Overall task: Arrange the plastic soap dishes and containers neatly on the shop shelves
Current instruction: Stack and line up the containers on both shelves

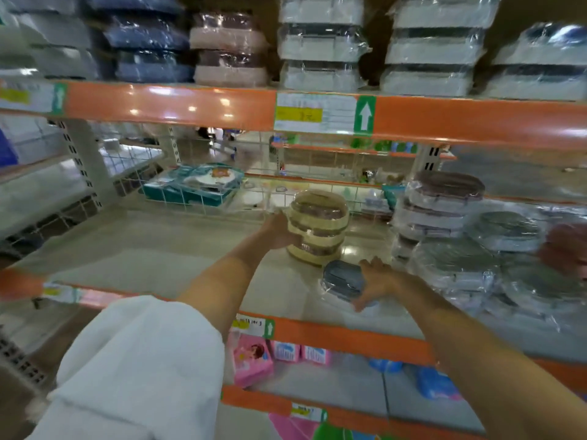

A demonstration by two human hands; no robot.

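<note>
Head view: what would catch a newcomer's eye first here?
The two bare arms reaching onto the middle shelf: the left hand holds a stack of cream-coloured containers at mid-shelf, while the right hand grips a grey wrapped soap dish nearer the front edge. Next come the glossy orange shelf rail across the top and the plastic-wrapped grey dishes piled at the right.
</note>
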